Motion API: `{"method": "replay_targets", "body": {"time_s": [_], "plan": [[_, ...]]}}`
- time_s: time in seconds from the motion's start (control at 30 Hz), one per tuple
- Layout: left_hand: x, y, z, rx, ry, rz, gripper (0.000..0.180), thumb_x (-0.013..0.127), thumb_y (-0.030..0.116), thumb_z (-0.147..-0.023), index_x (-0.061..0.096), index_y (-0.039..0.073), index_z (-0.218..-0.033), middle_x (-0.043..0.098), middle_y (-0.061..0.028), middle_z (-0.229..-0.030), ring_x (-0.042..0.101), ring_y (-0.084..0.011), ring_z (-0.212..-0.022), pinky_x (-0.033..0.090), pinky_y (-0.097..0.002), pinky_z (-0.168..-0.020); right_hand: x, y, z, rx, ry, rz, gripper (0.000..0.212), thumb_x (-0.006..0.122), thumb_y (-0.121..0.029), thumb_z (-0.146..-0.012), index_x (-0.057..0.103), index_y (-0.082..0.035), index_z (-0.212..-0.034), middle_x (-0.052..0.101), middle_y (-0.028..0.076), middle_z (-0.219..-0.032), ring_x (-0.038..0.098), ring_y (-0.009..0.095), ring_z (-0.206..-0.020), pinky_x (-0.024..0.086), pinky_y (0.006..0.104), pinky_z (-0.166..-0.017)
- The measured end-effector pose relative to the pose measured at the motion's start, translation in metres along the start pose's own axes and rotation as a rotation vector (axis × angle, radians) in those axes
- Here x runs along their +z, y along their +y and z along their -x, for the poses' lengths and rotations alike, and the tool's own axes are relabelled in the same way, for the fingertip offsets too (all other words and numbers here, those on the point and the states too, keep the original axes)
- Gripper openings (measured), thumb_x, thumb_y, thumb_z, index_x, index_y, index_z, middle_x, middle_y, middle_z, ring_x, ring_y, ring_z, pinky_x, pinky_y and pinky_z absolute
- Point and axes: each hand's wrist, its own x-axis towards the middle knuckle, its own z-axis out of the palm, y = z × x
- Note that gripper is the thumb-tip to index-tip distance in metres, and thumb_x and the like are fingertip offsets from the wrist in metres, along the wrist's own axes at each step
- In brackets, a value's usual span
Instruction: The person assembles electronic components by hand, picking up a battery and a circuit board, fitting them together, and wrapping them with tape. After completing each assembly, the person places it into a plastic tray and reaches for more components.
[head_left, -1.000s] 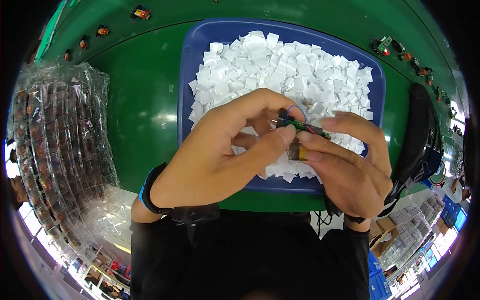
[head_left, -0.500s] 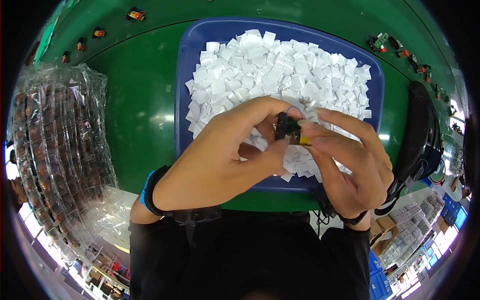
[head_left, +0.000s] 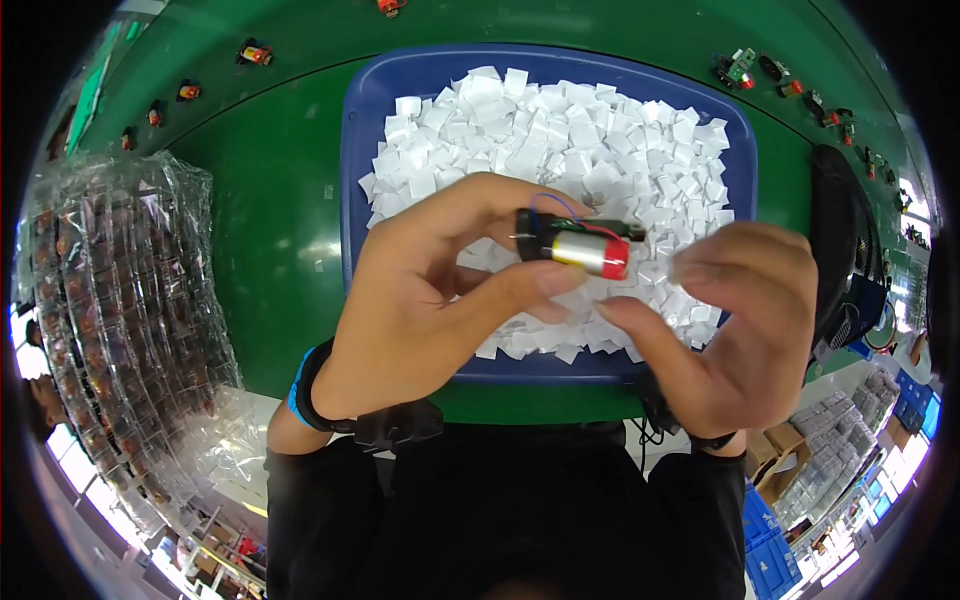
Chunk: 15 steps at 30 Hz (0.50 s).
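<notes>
Above a blue tray (head_left: 352, 160) heaped with small white paper squares (head_left: 540, 130), my left hand (head_left: 430, 290) pinches a small electronic assembly (head_left: 590, 254) between thumb and fingers. The assembly has a silver cylindrical cell with a yellow band and a red end, a black part at its left, a dark board along the back, and thin blue and red wires. To its right, apart from it, my right hand (head_left: 745, 320) is slightly blurred, thumb and fingers spread with nothing between them.
Stacked clear plastic blister trays (head_left: 125, 300) holding many parts stand at the left. Similar assemblies (head_left: 255, 53) lie on the green surface at the far left, and others (head_left: 738, 70) at the far right. A black mesh-sided object (head_left: 840, 250) stands right of the tray.
My right hand has let go of the assembly and drawn away to the right. The assembly, held in my left hand, has turned to show its silver and red cell.
</notes>
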Motion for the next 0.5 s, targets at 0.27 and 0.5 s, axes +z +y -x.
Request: {"method": "replay_targets", "body": {"time_s": [0.27,0.5], "plan": [[0.001,-0.010,0.003,0.219,0.045,-0.162,0.035,0.073,0.000,-0.088,0.061,-0.004,-0.121,0.068,-0.0140,-0.115,0.069,-0.0208,-0.103,0.062,-0.0311,-0.086,0.011,0.004,0.021,0.395,-0.120,-0.609,0.030,0.079,-0.001,-0.079,0.066,0.006,-0.106,0.069,0.014,-0.084,0.066,0.017,-0.071,0.051,0.0268,-0.061],[0.003,-0.009,0.000,0.441,0.070,-0.551,0.041,0.077,-0.002,-0.080,0.066,-0.002,-0.120,0.071,-0.0144,-0.110,0.070,-0.0211,-0.090,0.059,-0.0287,-0.075,0.013,-0.005,0.020,0.746,-0.078,-0.914,0.017,0.065,0.000,-0.094,0.064,0.009,-0.109,0.067,0.011,-0.080,0.062,0.012,-0.060,0.049,0.0223,-0.054]]}}
